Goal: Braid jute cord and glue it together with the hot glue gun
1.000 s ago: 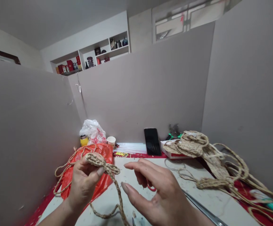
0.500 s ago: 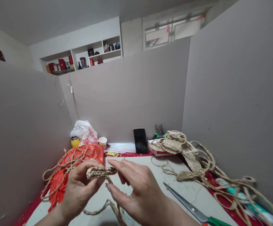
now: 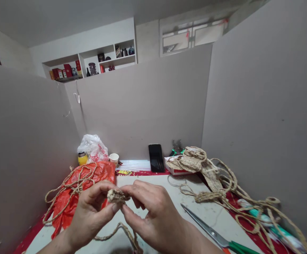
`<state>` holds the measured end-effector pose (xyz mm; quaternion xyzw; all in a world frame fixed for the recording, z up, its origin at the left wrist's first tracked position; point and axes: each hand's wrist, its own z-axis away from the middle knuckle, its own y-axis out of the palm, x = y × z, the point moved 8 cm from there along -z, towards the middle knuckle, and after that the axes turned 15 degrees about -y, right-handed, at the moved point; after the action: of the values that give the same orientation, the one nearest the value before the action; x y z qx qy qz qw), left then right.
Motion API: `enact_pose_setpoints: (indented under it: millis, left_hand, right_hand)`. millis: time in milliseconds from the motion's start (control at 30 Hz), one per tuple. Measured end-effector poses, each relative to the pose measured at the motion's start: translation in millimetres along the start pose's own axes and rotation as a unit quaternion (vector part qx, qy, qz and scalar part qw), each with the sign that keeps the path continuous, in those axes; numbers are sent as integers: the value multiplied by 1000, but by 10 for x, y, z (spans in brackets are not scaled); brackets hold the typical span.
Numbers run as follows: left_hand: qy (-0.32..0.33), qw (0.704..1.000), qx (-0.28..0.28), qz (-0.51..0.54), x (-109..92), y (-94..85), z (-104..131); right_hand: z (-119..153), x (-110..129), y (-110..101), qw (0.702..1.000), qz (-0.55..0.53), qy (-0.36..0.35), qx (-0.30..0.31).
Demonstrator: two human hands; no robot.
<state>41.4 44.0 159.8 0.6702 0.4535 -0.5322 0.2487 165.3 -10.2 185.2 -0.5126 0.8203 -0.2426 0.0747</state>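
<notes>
Between my two hands is a small coiled piece of braided straw rope (image 3: 118, 196), its layers stacked edge-on toward me. My left hand (image 3: 91, 208) pinches its left side between thumb and fingers. My right hand (image 3: 153, 211) grips the right end with thumb and fingertips, partly hiding it. A loose length of the same braided rope (image 3: 113, 233) hangs below and lies on the board under my hands. Scissors with green handles (image 3: 214, 233) lie to the right of my right forearm, blades pointing away.
A red plastic bag (image 3: 100, 173) with rope over it lies at left. Behind stand a yellow jar (image 3: 82, 158), a paper cup (image 3: 114, 158) and a phone (image 3: 157, 158) leaning on the partition. Heaped braided rope (image 3: 193, 159) trails down the right side.
My right thumb and fingers have closed onto the coil's right end, where they were apart before. The coil has turned slightly and looks shorter between my hands.
</notes>
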Motion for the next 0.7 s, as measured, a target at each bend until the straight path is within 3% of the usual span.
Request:
enact_pose_setpoints:
  millis: [267,367,433,500,600,700]
  left_hand:
    - [-39,999,-12,-23,100,-42,-39]
    - [-56,997,-46,-8,94,-108,-60]
    - [-60,995,-78,9,76,-169,-73]
    - [-72,994,-76,26,82,-170,-94]
    - [-116,992,11,56,165,-7,-127]
    - [-171,979,76,84,279,139,-125]
  right_hand:
    - [32,-35,97,1000,-20,-3,4]
    - [49,-161,75,993,-88,74,-20]
    - [88,-289,83,966,-197,165,-40]
    - [128,-370,124,914,-324,237,-58]
    - [159,-424,179,857,-427,279,-76]
    - [239,-496,271,839,-443,310,-66]
